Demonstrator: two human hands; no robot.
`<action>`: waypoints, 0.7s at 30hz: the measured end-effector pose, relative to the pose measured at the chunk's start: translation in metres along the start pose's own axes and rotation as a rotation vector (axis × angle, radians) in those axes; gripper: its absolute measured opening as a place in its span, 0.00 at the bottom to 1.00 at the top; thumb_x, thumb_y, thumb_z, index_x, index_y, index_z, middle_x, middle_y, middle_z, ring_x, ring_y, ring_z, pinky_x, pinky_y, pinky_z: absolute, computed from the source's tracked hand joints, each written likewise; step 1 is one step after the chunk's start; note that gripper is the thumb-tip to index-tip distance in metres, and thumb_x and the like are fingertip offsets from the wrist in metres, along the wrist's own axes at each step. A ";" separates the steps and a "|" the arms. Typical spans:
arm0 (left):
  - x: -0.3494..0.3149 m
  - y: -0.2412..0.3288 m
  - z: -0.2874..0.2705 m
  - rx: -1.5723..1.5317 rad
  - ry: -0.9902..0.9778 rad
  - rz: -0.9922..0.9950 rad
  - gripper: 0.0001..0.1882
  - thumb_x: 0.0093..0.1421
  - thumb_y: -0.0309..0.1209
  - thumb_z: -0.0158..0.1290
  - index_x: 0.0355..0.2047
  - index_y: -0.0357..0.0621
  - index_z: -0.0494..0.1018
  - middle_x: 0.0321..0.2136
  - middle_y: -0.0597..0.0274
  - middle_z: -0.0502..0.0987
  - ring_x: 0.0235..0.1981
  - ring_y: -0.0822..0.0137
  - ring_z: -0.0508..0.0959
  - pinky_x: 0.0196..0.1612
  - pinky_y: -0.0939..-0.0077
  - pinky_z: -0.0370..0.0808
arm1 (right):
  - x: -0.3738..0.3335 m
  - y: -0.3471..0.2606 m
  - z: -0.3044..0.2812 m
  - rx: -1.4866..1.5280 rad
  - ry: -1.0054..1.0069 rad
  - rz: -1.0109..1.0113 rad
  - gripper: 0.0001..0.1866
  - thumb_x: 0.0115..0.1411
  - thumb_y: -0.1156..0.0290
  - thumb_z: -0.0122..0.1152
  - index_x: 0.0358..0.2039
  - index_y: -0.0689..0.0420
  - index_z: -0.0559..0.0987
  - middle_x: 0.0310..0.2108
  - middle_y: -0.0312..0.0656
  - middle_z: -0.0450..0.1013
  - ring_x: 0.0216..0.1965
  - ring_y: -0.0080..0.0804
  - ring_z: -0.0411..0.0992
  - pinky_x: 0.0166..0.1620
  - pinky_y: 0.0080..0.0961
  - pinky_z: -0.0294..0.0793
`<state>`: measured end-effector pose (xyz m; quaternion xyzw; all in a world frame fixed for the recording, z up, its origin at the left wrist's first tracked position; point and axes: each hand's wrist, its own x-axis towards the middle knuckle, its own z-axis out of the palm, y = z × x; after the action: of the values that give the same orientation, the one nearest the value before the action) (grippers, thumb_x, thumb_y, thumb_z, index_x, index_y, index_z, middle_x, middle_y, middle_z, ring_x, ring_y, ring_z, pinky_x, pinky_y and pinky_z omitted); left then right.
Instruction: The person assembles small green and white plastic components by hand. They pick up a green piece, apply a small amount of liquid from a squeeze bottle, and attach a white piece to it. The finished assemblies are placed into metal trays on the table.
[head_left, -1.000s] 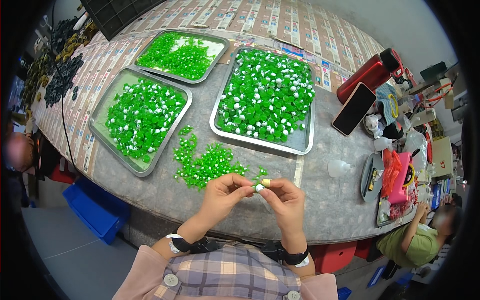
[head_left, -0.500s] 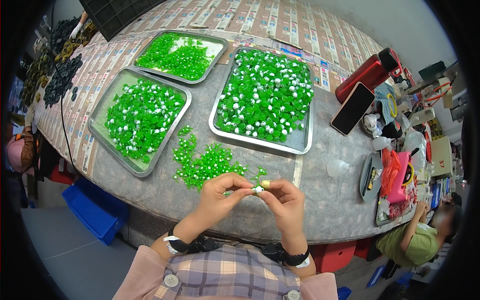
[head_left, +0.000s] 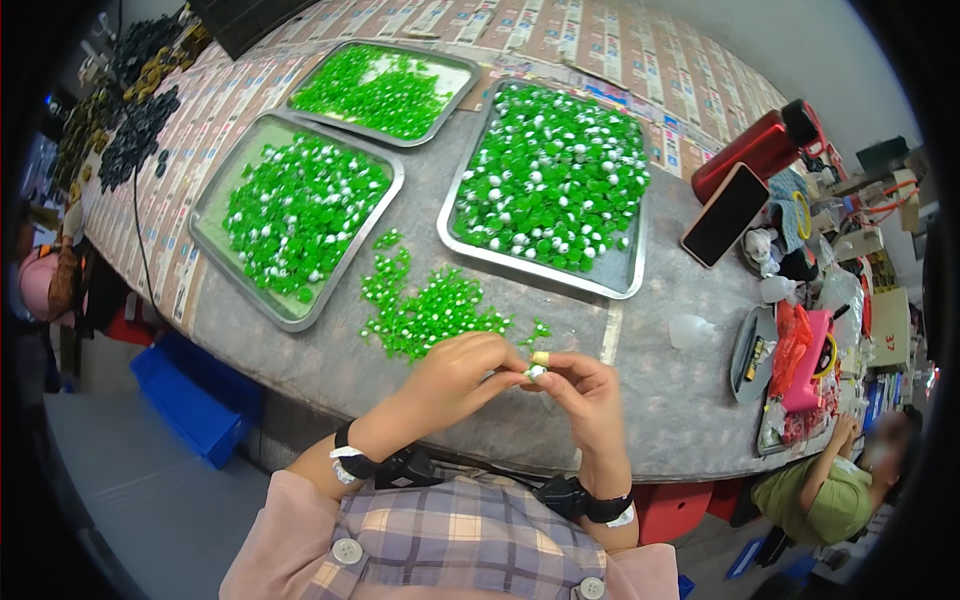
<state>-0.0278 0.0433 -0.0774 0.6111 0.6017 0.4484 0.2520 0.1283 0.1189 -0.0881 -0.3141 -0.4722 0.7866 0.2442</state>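
Note:
Just off the table's front edge, my left hand (head_left: 462, 378) and my right hand (head_left: 590, 402) meet fingertip to fingertip. Between them is a small white and green plastic piece (head_left: 537, 371), pinched by my right thumb and forefinger. My left thumb and finger are closed against its left side, covering part of it. A yellow wrap (head_left: 540, 357) is on a right fingertip. Beyond my hands lies a loose heap of small green pieces with white dots (head_left: 440, 312), a few of them apart at its right.
Three metal trays hold small parts: green and white ones in the left tray (head_left: 291, 324) and the right tray (head_left: 540, 276), mostly green ones in the far tray (head_left: 470, 72). To the right are a phone (head_left: 725, 215), red bottle (head_left: 745, 155) and pink holder (head_left: 806, 375). A person (head_left: 835, 490) sits beyond.
The view has shifted slightly, so the table's contents appear farther right and higher. My hands stay together at the small piece, my left fingers now covering more of its left side.

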 end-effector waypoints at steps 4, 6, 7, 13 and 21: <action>-0.002 -0.005 -0.004 -0.058 0.036 -0.021 0.05 0.46 0.27 0.54 0.22 0.40 0.69 0.20 0.62 0.71 0.23 0.64 0.71 0.26 0.75 0.67 | 0.004 0.000 0.005 -0.066 0.001 -0.027 0.12 0.50 0.81 0.53 0.37 0.67 0.70 0.30 0.46 0.71 0.31 0.29 0.71 0.35 0.18 0.71; -0.004 -0.008 -0.009 -0.121 0.100 -0.100 0.05 0.46 0.27 0.54 0.22 0.40 0.70 0.20 0.62 0.71 0.22 0.67 0.72 0.26 0.77 0.67 | 0.006 0.003 0.005 -0.058 0.005 -0.083 0.16 0.50 0.81 0.52 0.42 0.66 0.66 0.30 0.48 0.71 0.32 0.30 0.71 0.36 0.19 0.70; -0.004 -0.010 -0.015 -0.151 0.131 -0.134 0.05 0.46 0.27 0.54 0.23 0.40 0.71 0.20 0.62 0.72 0.22 0.68 0.72 0.26 0.79 0.68 | 0.006 0.000 0.008 -0.062 0.041 -0.130 0.17 0.51 0.81 0.51 0.43 0.66 0.65 0.30 0.48 0.71 0.32 0.30 0.71 0.36 0.20 0.70; -0.006 -0.044 -0.108 0.481 0.761 -0.304 0.09 0.44 0.24 0.54 0.29 0.39 0.70 0.29 0.60 0.71 0.31 0.68 0.72 0.35 0.79 0.68 | 0.004 -0.012 -0.024 -0.181 0.227 -0.262 0.16 0.52 0.79 0.50 0.42 0.67 0.64 0.30 0.48 0.71 0.33 0.31 0.70 0.39 0.22 0.69; -0.015 -0.059 -0.091 0.226 0.656 -0.265 0.13 0.47 0.23 0.51 0.36 0.39 0.69 0.33 0.61 0.70 0.36 0.71 0.70 0.40 0.79 0.66 | 0.028 0.001 -0.019 -0.977 0.209 -0.315 0.08 0.45 0.76 0.57 0.29 0.59 0.73 0.24 0.39 0.69 0.26 0.29 0.68 0.30 0.22 0.66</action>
<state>-0.1329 0.0162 -0.0884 0.3756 0.7700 0.5146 0.0327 0.1227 0.1488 -0.1034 -0.3934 -0.7985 0.3930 0.2305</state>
